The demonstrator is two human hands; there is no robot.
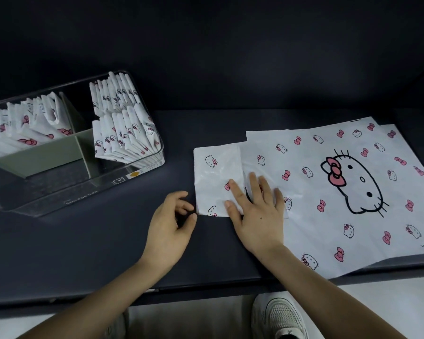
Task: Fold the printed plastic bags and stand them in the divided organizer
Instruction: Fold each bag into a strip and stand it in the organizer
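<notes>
A partly folded bag [216, 172], white with small cat faces and pink bows, is laid flat on the dark table [83, 253], near the middle of the view. It is pressed down by the right hand [257, 211], whose palm is flat and whose fingers are straight and spread; nothing is grasped by it. The hand is set across the bag's right part, where the bag meets the left edge of a stack of unfolded bags [353, 228]. Which of the two lies on top there cannot be told.

The left hand [171, 226] is held just beside the bag's near left corner, with fingers loosely curled and nothing seen between them. Whether the corner is touched cannot be told.

The unfolded bags are spread to the right, and a large cat face with a pink bow is printed on the top one.

To the left, well apart from the hands, a clear organizer [83, 199] is set on the table, split by green dividers [47, 155]. Folded bags [123, 138] are stood in rows in its right compartments, and more folded bags [22, 128] are leaned in the far left one. The near left compartment is seen without bags.

Below the table edge, a white shoe [282, 316] is seen on a pale floor.
</notes>
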